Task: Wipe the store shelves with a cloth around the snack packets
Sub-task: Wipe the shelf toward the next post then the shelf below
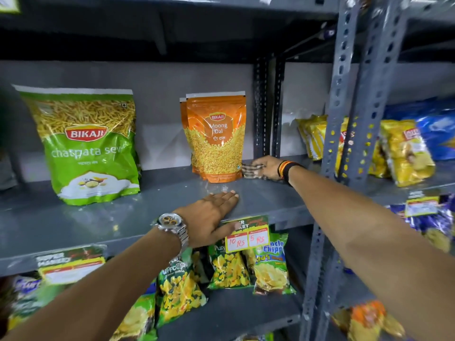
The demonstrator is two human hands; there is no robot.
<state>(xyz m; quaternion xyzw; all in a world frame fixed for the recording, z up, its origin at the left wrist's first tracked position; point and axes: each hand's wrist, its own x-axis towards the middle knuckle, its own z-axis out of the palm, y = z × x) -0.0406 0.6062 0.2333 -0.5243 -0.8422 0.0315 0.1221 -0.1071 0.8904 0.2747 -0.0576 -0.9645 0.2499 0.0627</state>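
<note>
On a grey metal shelf (172, 205) in a shop, a person reached in with both bare arms. Their right hand (264, 167), a dark and orange band (285, 169) at the wrist, pressed a patterned cloth (250, 169) flat against the shelf, just beside the lower right corner of an orange packet (215, 136) of moong dal; the cloth was bunched under the fingers, gripped between them and the shelf surface. Their left hand (209, 217) lay released and flat, palm down with fingers together, on the front part of the shelf, thumb hooked over the front edge near a price tag (247, 235) marked 10 Rs and 5 Rs. A silver wristwatch (172, 223) sat on that wrist. A second orange packet stood directly behind the first, only its left edge showing. A large green packet (88, 143) of chatpata sev stood upright well apart to the left on the same shelf. Below, small green and yellow snack bags (229, 269) lay on the lower shelf. Beyond the perforated grey uprights (344, 107) on the right, yellow packets (403, 151) and blue packets (440, 134) filled the neighbouring rack, blurred.
</note>
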